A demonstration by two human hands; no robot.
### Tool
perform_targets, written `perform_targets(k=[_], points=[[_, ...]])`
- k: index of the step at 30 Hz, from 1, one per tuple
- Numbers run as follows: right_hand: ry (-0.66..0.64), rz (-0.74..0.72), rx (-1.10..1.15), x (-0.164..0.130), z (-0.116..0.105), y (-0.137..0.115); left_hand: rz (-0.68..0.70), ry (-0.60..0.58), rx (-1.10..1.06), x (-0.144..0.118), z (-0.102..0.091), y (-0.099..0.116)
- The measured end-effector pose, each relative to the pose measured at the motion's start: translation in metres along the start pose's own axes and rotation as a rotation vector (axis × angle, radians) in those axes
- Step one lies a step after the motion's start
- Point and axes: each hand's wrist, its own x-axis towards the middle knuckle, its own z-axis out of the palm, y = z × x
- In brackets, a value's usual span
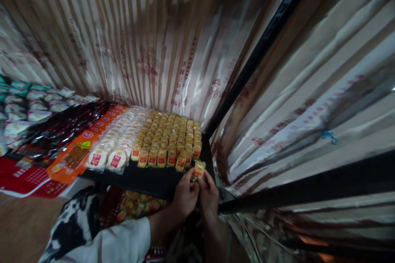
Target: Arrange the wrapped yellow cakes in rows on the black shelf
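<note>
Between my fingertips is a small wrapped yellow cake (199, 168) with a red and orange label. My left hand (187, 193) pinches it from the left, and my right hand (209, 193) grips its lower right side with thumb and fingers. Both hands are just in front of the black shelf's right end. Behind them stand tight rows of the same wrapped yellow cakes (162, 157), labels facing me. Left of those rows lie round white packaged cakes (117, 159) in clear wrappers.
An orange snack packet (74, 157) and dark shiny packets (61, 125) lie farther left on the black shelf (145, 178). A red basket (27, 178) juts out at left. More yellow packs (138, 204) sit below the shelf. A dark post (262, 45) and plastic sheeting (148, 41) border the shelf.
</note>
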Motion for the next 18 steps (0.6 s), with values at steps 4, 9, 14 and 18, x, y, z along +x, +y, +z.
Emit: perform_targets(k=[4,9,14,18], points=[[0.017,0.008,0.009,0.028,0.004,0.001,-0.005,-0.074,0.083,0.018,0.019,-0.006],[-0.023,-0.017,-0.028,0.050,0.009,0.002,0.025,-0.046,0.100,0.038,0.031,-0.017],[-0.064,-0.071,-0.165,0.062,0.015,0.011,0.048,-0.037,0.154,0.044,0.029,-0.017],[-0.055,-0.124,-0.278,0.065,0.021,0.019,0.060,-0.061,0.207,0.045,0.024,-0.018]])
